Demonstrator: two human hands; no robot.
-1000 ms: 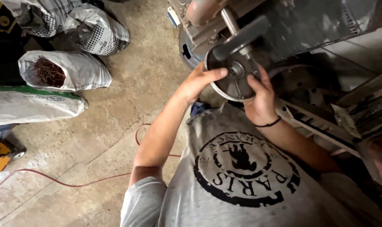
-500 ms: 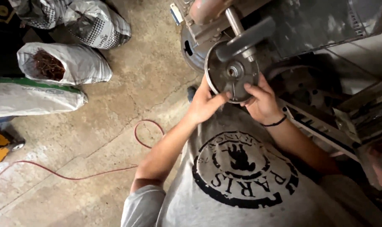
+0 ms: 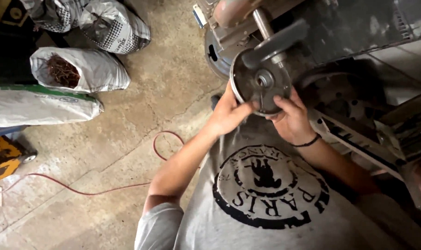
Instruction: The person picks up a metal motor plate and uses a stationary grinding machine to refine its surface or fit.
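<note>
Both hands gripped a round dark metal wheel (image 3: 261,83) that sat on the shaft of a grey machine (image 3: 358,32), above the concrete floor (image 3: 164,92). The left hand (image 3: 229,113) was closed on the wheel's lower left rim. The right hand (image 3: 291,121), with a dark band at the wrist, held the lower right rim, its fingers curled over the face. A red cable (image 3: 104,189) lay on the floor, well apart from an open white sack (image 3: 81,70).

A round, dark metal pulley wheel (image 3: 260,83) with a pale rim sits on a machine's shaft at the far right, its flat face turned up toward the camera, a small bright hub at its centre.
</note>
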